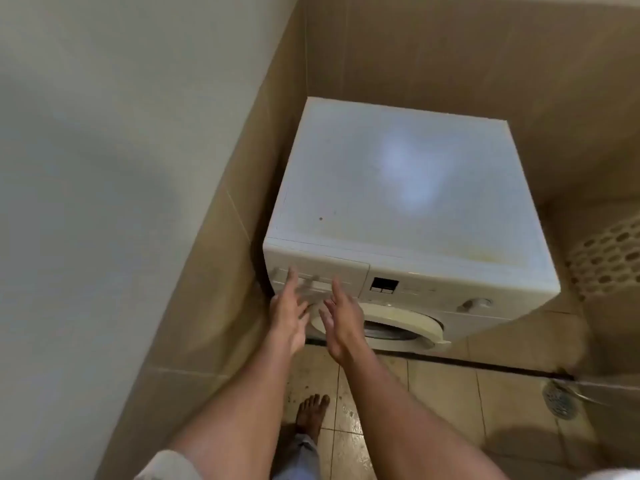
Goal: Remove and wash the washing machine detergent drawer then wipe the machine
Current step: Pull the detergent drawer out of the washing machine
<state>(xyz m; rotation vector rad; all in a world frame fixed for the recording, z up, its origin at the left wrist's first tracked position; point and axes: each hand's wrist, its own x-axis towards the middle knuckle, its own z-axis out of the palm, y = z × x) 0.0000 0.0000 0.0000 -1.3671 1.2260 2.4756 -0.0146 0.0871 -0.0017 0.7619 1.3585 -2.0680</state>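
Note:
A white front-loading washing machine [398, 188] stands in a tiled corner, its flat top bare and faintly stained. The detergent drawer [318, 271] sits closed in the upper left of the front panel. My left hand [289, 315] and my right hand [341, 318] are stretched out side by side in front of that drawer, fingers straight and spread, holding nothing. My left fingertips overlap the drawer front; whether they touch it I cannot tell. The round door [391, 327] below is partly hidden by my hands.
Beige tiled walls close in on the machine's left and back. A perforated laundry basket [609, 258] stands at the right. The floor tiles are wet, with a round drain [557, 398] at the right. My bare foot [311, 412] stands on the floor below my arms.

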